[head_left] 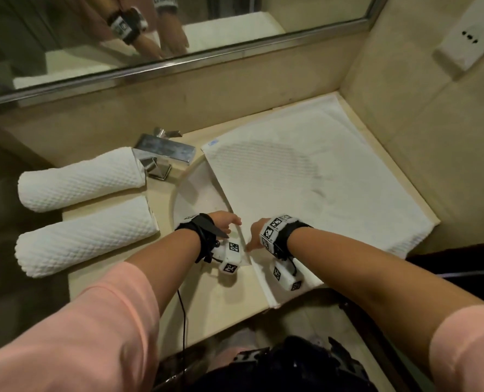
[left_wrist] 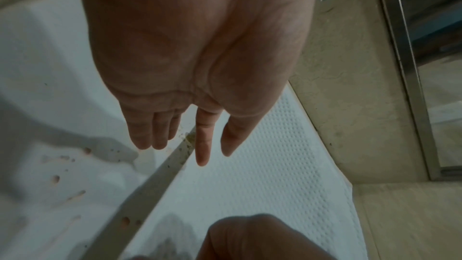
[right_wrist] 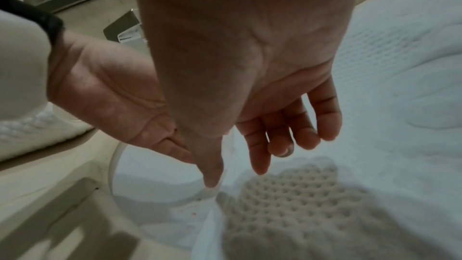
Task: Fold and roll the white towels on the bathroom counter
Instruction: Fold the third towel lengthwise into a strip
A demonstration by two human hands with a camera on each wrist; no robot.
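A flat white towel (head_left: 306, 179) lies spread over the right of the counter (head_left: 221, 304), its left border hanging over the sink (head_left: 195, 199). Two rolled white towels (head_left: 79, 179) (head_left: 85, 236) lie side by side at the left. Both hands are at the flat towel's near left edge. My left hand (head_left: 226, 222) hovers with straight fingers (left_wrist: 202, 151) over that border (left_wrist: 262, 165) and holds nothing. My right hand (head_left: 253, 234) hangs with loose fingers (right_wrist: 257, 155) above the towel (right_wrist: 375, 86); its thumb tip touches the towel's edge.
A chrome faucet (head_left: 161, 154) stands behind the sink, between the rolled towels and the flat towel. A mirror (head_left: 150, 38) runs along the back wall. A side wall with a socket plate (head_left: 467, 38) closes in the counter on the right.
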